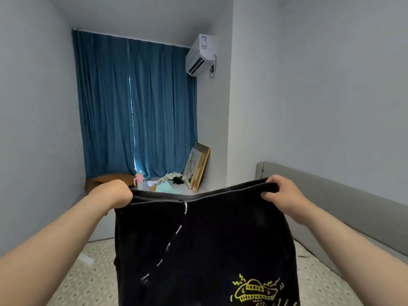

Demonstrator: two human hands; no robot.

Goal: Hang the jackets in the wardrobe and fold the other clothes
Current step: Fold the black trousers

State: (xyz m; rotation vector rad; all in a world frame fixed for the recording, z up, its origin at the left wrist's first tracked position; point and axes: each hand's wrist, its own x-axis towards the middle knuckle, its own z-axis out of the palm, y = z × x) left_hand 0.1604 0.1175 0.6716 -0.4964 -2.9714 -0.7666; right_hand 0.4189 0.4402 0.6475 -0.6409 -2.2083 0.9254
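Garment (205,250), black, likely shorts; hem unseen. Your left hand (114,193) and right hand (280,195) grip its waistband (198,194) above the bed (92,272). Next: lay flat, fold.

Ahead of me a blue curtain (136,107) covers the far end of the room from ceiling to floor, drawn closed except for a thin slit of daylight down its middle. To its right a white air conditioner (199,56) is mounted high on the wall, with a dark cable (213,68) hanging beside it. Below that, two wooden picture frames (198,166) lean against the wall, one in front of the other. A pink bottle (138,180) stands near the foot of the curtain, just beside a brown cushion (110,178). On my right runs a grey padded headboard (331,195). Below me lies a mattress (92,277) in a pale dotted sheet.
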